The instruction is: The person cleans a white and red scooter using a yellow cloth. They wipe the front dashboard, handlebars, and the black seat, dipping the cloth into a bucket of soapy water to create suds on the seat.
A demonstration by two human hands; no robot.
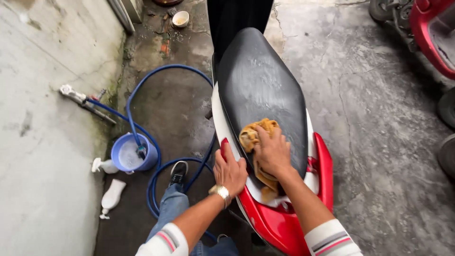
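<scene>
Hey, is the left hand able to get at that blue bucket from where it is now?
Probably not without stepping or bending: the left hand rests on the scooter's rear edge, while the blue bucket sits down on the ground, though nothing blocks the way.

Soft, even daylight fills the scene, with no hard shadows. A pale sheen of glare runs down the wet black scooter seat (259, 80). Focus is sharp around the seat; far from it, the frame edges bend with wide-angle distortion and soften slightly.
</scene>
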